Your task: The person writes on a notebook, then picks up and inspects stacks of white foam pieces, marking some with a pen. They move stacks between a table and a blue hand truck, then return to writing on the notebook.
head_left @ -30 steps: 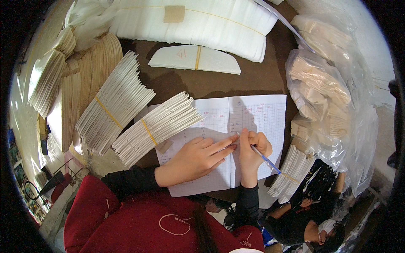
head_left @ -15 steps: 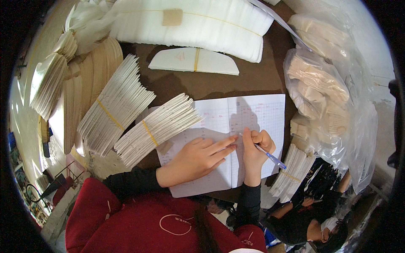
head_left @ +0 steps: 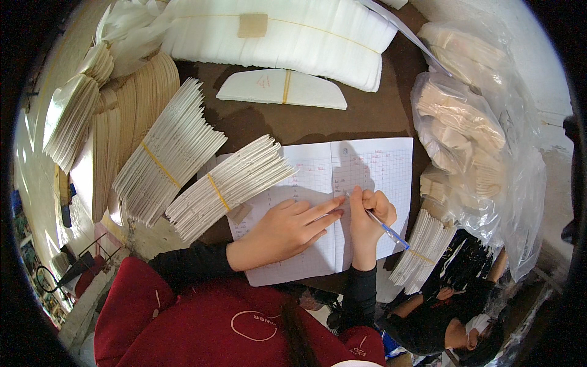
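An open notebook [head_left: 373, 241] with gridded, partly handwritten pages lies in front of me. My right hand [head_left: 368, 223] is closed round a blue and white pen [head_left: 391, 234], its tip near the inner side of the right page. Flat across the left page rests my left hand [head_left: 287, 229], fingers stretched toward the pen tip and holding nothing. A banded bundle of white folded sheets [head_left: 235, 183] overlaps the notebook's upper left, and a larger banded bundle [head_left: 168, 153] stands beside it.
A long white stack [head_left: 275, 37] spans the far side, with a thin banded white bundle [head_left: 281, 90] before it. Plastic bags of beige pieces [head_left: 461, 122] crowd the right, above another banded bundle [head_left: 423, 251]. A masked person [head_left: 434, 330] is at lower right.
My right hand and the pen have shifted very slightly, the pen's back end a little left and down. My left hand stays in place on the page.
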Action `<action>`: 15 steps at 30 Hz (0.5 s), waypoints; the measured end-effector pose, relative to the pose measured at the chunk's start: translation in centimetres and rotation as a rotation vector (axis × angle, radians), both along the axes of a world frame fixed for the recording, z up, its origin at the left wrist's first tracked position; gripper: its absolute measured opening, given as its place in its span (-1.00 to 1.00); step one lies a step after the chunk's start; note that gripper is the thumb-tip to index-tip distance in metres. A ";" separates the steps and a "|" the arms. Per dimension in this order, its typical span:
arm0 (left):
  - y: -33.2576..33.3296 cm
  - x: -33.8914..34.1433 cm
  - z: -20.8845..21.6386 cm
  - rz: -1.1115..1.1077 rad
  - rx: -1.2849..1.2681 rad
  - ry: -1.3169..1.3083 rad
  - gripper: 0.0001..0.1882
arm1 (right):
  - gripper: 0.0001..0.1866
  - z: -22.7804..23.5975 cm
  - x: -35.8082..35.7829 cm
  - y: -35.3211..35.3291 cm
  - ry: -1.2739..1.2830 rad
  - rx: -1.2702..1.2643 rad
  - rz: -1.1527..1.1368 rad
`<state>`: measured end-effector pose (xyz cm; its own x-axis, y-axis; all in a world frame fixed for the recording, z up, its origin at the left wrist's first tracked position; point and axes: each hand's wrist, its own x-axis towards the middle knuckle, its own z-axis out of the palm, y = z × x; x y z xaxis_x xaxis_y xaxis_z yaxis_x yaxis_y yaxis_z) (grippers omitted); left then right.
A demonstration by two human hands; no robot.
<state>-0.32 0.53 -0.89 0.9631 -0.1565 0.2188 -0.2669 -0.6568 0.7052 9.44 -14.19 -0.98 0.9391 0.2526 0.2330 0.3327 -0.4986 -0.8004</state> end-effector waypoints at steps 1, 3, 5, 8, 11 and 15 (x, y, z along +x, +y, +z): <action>0.0 0.0 0.1 -0.001 -0.001 0.003 -0.58 | -0.45 -0.1 0.0 -0.1 0.013 0.004 -0.003; 0.0 0.0 0.1 -0.001 -0.002 0.005 -0.58 | -0.45 -0.2 -0.1 -0.1 0.042 0.030 -0.017; 0.0 0.0 0.1 0.000 -0.003 0.002 -0.58 | -0.46 -0.4 -0.1 -0.3 0.059 0.055 -0.036; 0.0 0.0 0.1 -0.010 -0.003 0.019 -0.58 | -0.47 -0.7 0.0 -0.5 0.066 0.066 -0.058; 0.0 0.0 0.0 -0.008 -0.016 0.009 -0.58 | -0.47 -0.5 -0.1 -0.3 0.056 0.038 -0.049; 0.0 0.0 0.0 -0.005 -0.010 0.009 -0.58 | -0.47 -0.2 0.0 -0.1 0.027 0.028 -0.031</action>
